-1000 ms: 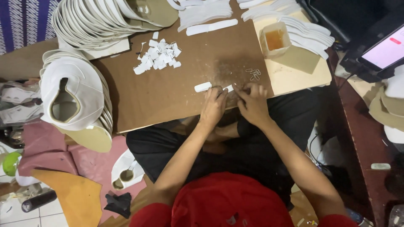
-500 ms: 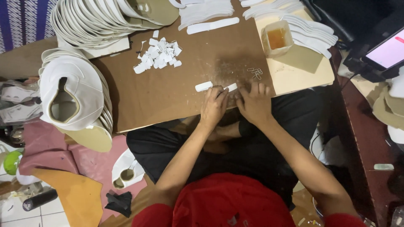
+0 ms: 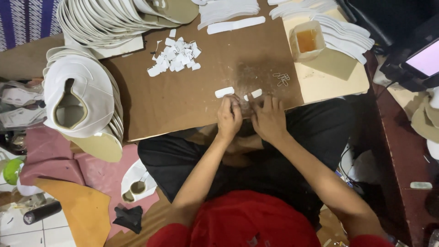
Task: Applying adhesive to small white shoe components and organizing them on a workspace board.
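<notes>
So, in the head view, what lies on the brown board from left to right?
Pile of small white scraps → white strip → left hand → right hand → small metal clips → cup of amber liquid.

The matt brown board (image 3: 183, 96) looks like rough cardboard with a scuffed, shiny patch near the hands, the small white strips (image 3: 224, 92) look like smooth paper or foam, and the far-right cup (image 3: 307, 41) is translucent plastic.
</notes>
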